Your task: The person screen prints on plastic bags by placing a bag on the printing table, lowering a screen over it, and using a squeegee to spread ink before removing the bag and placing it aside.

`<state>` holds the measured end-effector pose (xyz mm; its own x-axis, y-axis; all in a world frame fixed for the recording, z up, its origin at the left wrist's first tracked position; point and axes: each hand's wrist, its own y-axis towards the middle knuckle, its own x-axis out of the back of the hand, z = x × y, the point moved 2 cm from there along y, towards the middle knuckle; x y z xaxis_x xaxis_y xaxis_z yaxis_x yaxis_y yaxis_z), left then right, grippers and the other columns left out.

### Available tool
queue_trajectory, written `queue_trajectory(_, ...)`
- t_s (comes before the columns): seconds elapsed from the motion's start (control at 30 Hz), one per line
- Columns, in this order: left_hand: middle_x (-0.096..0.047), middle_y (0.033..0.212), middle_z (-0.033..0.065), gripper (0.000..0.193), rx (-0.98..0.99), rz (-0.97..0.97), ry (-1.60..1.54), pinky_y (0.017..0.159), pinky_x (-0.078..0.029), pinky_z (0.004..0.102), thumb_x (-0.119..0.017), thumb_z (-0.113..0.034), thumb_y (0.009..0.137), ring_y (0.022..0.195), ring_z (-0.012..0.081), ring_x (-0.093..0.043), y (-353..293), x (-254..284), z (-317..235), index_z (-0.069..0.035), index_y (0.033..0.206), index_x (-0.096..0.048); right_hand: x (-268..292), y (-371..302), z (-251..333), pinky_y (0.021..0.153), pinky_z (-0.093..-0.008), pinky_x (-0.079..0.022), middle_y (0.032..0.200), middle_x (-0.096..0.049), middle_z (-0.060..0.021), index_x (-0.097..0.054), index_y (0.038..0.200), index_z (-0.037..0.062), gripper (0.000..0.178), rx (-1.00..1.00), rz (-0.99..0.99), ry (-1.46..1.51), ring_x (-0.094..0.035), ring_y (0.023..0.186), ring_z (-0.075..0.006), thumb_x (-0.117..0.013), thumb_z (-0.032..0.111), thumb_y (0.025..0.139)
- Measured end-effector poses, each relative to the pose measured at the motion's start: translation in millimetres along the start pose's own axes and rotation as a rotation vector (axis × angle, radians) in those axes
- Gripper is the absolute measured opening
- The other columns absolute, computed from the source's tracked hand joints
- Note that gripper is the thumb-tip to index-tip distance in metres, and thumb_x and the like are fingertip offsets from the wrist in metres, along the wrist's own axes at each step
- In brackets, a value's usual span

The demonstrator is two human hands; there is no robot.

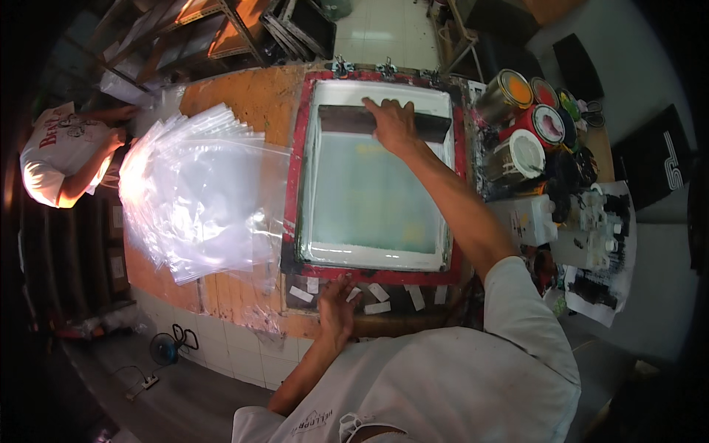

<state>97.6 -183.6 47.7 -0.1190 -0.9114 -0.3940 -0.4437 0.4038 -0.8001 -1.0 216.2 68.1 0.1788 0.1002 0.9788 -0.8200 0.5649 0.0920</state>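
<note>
A screen-printing frame [297, 170] with red taped edges lies on the wooden table in front of me. Its mesh [377, 196] is pale green, with white ink along the far and near ends. Across the far end of the mesh rests a wide dark squeegee [343, 119]. My right hand [395, 125] is closed over the squeegee's top, thumb and fingers spread along it. At the frame's near edge, my left hand [337, 306] has its fingertips on the red border, fingers bent around it; their undersides are hidden.
Clear plastic bags [207, 184] lie fanned out on the table [221, 295] to the left. Hinge clamps [385, 68] hold the frame's far edge. Ink cans [515, 88] and white bottles [535, 219] crowd the right side. Another person [70, 155] stands at the far left.
</note>
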Motion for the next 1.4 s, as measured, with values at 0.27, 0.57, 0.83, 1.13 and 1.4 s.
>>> queue_trajectory(0.27,-0.066,0.112,0.0033,0.026,-0.033,0.069,0.054,0.101,-0.045,0.0522,-0.071,-0.032,0.095,0.112,0.0243,-0.061,-14,-8,-18,-0.016,0.114,-0.062,54,-217,97,0.093,-0.0498,-0.035,0.1,-0.057,-0.0097,-0.049,0.154,0.0177,0.074,0.068,-0.001,0.141,-0.055,0.099,-0.0282,-0.07,0.003,0.085)
queue_trajectory(0.57,-0.072,0.107,0.0081,0.023,-0.29,0.444,-0.016,0.106,-0.052,0.0498,-0.07,-0.007,0.093,0.102,0.0226,-0.07,-77,-73,-99,-0.006,0.115,-0.062,175,-232,144,0.088,-0.0497,-0.035,0.095,-0.049,-0.0078,-0.056,0.146,0.0127,0.064,0.099,-0.367,0.069,-0.049,0.092,-0.0265,-0.072,0.04,0.091)
queue_trajectory(0.83,-0.067,0.128,0.0142,0.038,-1.32,0.081,1.345,0.105,-0.049,0.0467,-0.063,-0.006,0.094,0.112,0.0292,-0.066,29,-154,-194,0.005,0.13,-0.061,289,-113,113,0.08,-0.0508,-0.044,0.084,-0.068,-0.0187,-0.073,0.103,0.0039,0.047,0.174,-0.497,0.054,-0.067,0.083,-0.0331,-0.063,0.05,0.098)
queue_trajectory(1.13,-0.064,0.128,0.0103,0.028,-1.136,-0.29,1.524,0.105,-0.04,0.056,-0.079,-0.029,0.088,0.129,0.0323,-0.054,282,-223,-201,-0.025,0.116,-0.077,384,-58,147,0.087,-0.0507,-0.055,0.08,-0.07,-0.022,-0.075,0.097,-0.003,0.055,-0.354,-0.035,-0.013,-0.071,0.081,-0.0334,-0.043,0.04,0.108)
queue_trajectory(1.4,-0.076,0.097,0.0122,0.015,-1.176,0.325,0.95,0.069,-0.058,0.0366,-0.075,-0.012,0.091,0.083,0.0263,-0.074,233,-229,-217,-0.004,0.104,-0.075,398,-38,114,0.081,-0.0493,-0.054,0.081,-0.071,-0.0178,-0.073,0.09,-0.0012,0.058,-0.203,0.087,0.169,-0.07,0.08,-0.0272,-0.044,0.046,0.109)
